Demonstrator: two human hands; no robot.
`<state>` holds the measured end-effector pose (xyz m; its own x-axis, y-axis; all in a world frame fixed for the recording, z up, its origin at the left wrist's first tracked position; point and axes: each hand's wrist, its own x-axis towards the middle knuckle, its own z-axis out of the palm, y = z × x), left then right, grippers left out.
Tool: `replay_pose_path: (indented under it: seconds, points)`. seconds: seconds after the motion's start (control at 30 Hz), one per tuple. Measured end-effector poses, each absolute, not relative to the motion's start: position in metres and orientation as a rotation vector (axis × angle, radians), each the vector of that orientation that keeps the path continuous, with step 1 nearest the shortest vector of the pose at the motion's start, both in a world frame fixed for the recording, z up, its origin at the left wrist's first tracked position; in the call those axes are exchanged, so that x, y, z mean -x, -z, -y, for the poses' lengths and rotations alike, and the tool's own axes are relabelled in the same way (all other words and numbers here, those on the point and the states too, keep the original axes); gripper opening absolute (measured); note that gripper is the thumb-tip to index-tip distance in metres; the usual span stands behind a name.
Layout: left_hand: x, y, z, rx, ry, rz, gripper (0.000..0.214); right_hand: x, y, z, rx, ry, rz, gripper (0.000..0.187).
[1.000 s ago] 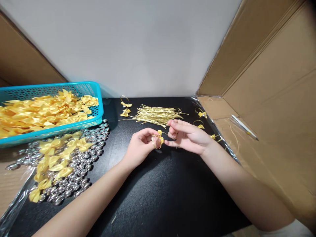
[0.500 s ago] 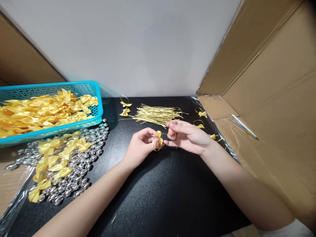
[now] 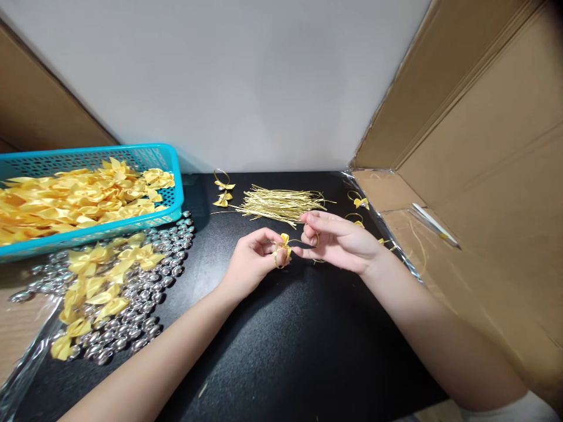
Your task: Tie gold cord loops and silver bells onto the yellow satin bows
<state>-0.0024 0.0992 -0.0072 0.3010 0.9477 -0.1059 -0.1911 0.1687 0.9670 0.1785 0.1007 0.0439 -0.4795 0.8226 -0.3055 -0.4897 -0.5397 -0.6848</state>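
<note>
My left hand (image 3: 257,258) pinches a small yellow ribbon bow (image 3: 285,239) with a looped gold cord at its fingertips. From the bow a thin gold cord (image 3: 295,241) runs across to my right hand (image 3: 336,239), whose curled fingers and thumb are closed on it. The right little finger reaches out to the bow's edge. Behind both hands lies a pile of straight gold cords (image 3: 277,204) on the black table (image 3: 264,351). My fingers partly hide the bow and the cord's end.
At the left, a turquoise basket (image 3: 169,214) holds many yellow bows. Silver beads (image 3: 149,293) with loose bows (image 3: 116,275) lie before it. Looped bows sit at the back (image 3: 223,186) and right (image 3: 361,203). A white pen-like tool (image 3: 435,225) rests on cardboard at the right.
My right hand has shifted slightly right and up, away from the bow, with the cord between the hands a little longer. My left hand has barely moved.
</note>
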Motion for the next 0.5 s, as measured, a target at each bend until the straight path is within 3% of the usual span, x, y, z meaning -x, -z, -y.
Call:
replay_pose_path:
  seconds: [0.5]
  points:
    - [0.0026,0.0056,-0.0974,-1.135,-0.890,-0.905,0.029,-0.1815,-0.0504,-0.1006,0.794,-2.021,0.658,0.016]
